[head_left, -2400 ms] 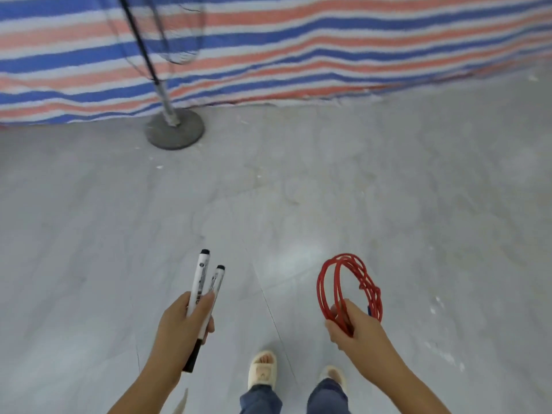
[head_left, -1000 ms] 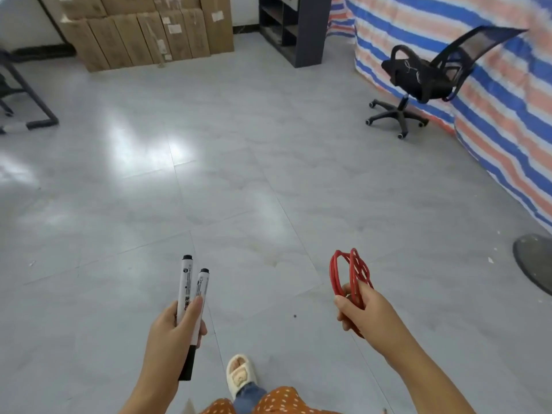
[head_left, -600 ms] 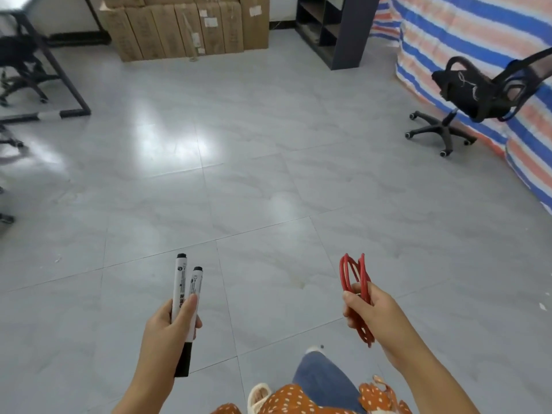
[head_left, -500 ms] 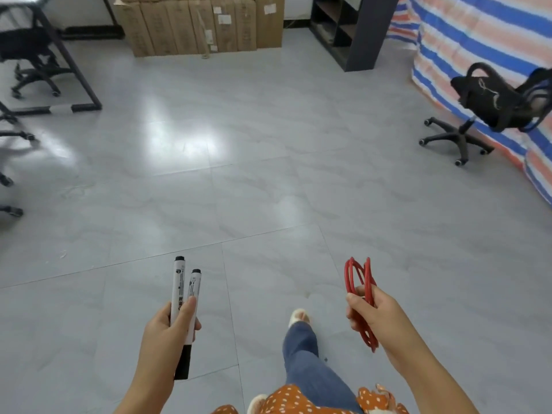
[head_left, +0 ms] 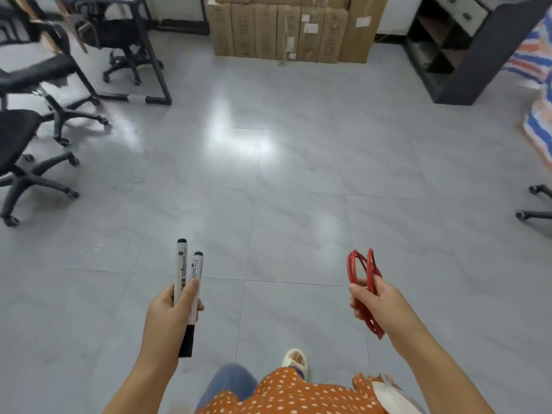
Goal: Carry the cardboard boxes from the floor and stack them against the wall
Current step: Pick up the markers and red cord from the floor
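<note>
Cardboard boxes [head_left: 286,28]: row standing upright against far wall, well ahead of both sets of fingers. No box visible loose on floor [head_left: 298,174] (stacking judged largely done, or remaining boxes out of view). Neither hand carries a box.

Left hand [head_left: 170,312]: forearm extended forward, thumb up, fingers curled round two markers [head_left: 188,276]; tips project upward beyond fingers.

Right hand [head_left: 379,306]: forearm extended, fingers clasping red cord coil [head_left: 363,276]; loops protrude above and below fingers.

Glossy grey tiled floor [head_left: 298,174], black office chairs [head_left: 18,150] left, dark shelf unit [head_left: 466,52] far right
</note>
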`<move>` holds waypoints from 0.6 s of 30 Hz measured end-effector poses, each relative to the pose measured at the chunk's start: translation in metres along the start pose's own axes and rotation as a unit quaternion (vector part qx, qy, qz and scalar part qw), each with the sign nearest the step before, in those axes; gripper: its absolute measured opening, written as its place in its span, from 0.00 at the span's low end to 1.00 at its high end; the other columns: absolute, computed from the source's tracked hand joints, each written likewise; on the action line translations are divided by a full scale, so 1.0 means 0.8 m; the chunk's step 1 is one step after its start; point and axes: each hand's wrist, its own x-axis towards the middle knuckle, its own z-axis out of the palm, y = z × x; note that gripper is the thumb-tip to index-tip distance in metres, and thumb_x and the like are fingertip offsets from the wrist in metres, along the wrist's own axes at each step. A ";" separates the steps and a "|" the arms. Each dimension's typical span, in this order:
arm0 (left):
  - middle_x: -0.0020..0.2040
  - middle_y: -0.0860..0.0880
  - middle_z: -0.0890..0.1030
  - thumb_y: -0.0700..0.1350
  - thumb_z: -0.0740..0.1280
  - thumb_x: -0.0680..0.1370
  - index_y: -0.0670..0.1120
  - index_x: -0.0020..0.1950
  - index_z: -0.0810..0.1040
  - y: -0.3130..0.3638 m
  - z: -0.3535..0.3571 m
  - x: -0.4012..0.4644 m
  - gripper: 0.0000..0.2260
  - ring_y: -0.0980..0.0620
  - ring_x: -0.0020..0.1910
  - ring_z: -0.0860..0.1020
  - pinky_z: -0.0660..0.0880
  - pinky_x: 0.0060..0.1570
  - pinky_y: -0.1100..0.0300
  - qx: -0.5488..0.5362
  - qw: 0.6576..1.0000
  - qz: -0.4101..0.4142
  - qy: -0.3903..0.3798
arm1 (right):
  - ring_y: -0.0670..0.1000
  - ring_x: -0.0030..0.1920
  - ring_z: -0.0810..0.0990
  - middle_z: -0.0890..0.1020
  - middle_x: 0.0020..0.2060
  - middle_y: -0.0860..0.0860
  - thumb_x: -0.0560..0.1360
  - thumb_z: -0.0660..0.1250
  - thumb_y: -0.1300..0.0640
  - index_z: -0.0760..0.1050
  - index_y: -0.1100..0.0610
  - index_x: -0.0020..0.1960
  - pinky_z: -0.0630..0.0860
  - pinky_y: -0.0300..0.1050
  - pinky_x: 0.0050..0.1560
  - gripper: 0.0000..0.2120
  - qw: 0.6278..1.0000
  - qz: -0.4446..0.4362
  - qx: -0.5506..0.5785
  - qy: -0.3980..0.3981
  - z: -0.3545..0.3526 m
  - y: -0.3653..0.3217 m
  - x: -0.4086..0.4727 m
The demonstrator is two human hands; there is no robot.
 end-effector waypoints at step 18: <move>0.32 0.47 0.78 0.54 0.65 0.77 0.42 0.40 0.76 0.196 0.003 0.458 0.15 0.50 0.32 0.73 0.69 0.34 0.59 0.009 0.999 0.026 0.023 | 0.47 0.28 0.78 0.80 0.29 0.50 0.77 0.65 0.60 0.75 0.61 0.50 0.75 0.39 0.32 0.03 0.999 -0.028 0.009 -0.016 0.133 -0.294 0.388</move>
